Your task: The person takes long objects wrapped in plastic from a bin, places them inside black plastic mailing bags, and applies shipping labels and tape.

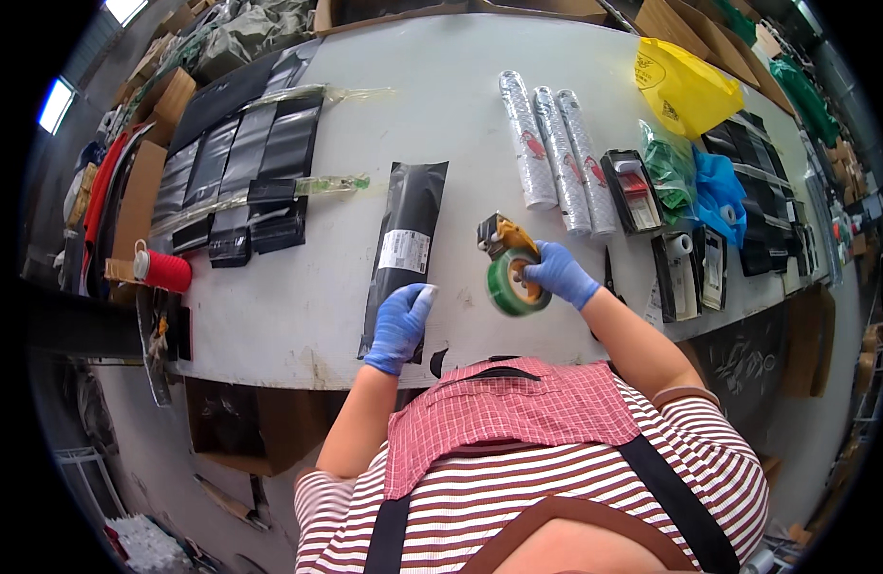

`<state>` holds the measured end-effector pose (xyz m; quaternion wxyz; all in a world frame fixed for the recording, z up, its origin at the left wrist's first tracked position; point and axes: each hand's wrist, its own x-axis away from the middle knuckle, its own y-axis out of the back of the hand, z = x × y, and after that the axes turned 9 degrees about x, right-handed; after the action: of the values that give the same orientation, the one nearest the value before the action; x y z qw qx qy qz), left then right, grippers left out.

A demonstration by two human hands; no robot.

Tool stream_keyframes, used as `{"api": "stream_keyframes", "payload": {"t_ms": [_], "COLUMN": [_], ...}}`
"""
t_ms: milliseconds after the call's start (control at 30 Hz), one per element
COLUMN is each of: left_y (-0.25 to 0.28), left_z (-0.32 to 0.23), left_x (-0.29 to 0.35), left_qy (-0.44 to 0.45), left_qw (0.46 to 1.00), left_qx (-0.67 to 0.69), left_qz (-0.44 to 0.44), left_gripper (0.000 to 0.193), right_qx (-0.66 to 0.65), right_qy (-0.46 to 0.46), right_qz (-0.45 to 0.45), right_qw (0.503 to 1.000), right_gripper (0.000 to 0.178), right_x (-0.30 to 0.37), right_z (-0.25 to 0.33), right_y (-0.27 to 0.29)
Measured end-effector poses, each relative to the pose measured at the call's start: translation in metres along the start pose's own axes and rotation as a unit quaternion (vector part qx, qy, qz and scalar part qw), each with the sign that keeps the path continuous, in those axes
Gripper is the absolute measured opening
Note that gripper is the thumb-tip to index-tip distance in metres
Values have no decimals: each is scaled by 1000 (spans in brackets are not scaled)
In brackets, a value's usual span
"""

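Observation:
A long black plastic mailing bag (pixel 413 206) with a white label (pixel 404 251) lies lengthwise on the table in front of me. Over its lower end is my left hand (pixel 400 328) in a blue glove, fingers drawn together, with a whitish spot at the fingertips. Whether anything is pinched there, I cannot make out. To the right, my gloved right hand (pixel 562 275) grips a yellow tape dispenser (pixel 514 232) loaded with a roll of green tape (pixel 504 285). The dispenser is held apart from the bag, its cutting head facing away from me.
Three silvery bubble-wrapped rolls (pixel 528 143) lie beyond the dispenser. Stacked black packages (pixel 240 158) sit at left, near a red twine spool (pixel 164 271). At right are small boxes (pixel 632 191), scissors (pixel 610 273), a yellow bag (pixel 685 91) and more black packages (pixel 747 163).

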<state>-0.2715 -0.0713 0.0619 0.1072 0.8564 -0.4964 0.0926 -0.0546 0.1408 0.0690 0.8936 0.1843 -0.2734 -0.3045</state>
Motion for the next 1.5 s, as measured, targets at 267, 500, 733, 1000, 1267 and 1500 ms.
{"api": "stream_keyframes", "payload": {"t_ms": [267, 500, 733, 1000, 1267, 1500], "left_y": [-31, 9, 79, 25, 105, 118], "left_z": [-6, 28, 71, 63, 93, 111], "left_x": [38, 79, 66, 84, 58, 49], "left_qy": [158, 24, -10, -161, -251, -137], "left_qw": [926, 993, 906, 837, 917, 939], "left_qx": [327, 108, -371, -513, -206, -156], "left_qz": [100, -26, -202, -103, -233, -274], "left_gripper": [50, 32, 28, 88, 63, 29], "right_qx": [279, 224, 378, 429, 299, 357], "right_qy": [275, 213, 245, 191, 259, 288], "right_qz": [-108, 62, 71, 81, 57, 100], "right_qw": [914, 949, 890, 879, 917, 883], "right_gripper": [71, 72, 66, 64, 67, 80], "right_x": [90, 97, 79, 71, 21, 29], "right_z": [42, 42, 14, 22, 96, 69], "right_y": [-40, -46, -59, -76, -136, -114]}}
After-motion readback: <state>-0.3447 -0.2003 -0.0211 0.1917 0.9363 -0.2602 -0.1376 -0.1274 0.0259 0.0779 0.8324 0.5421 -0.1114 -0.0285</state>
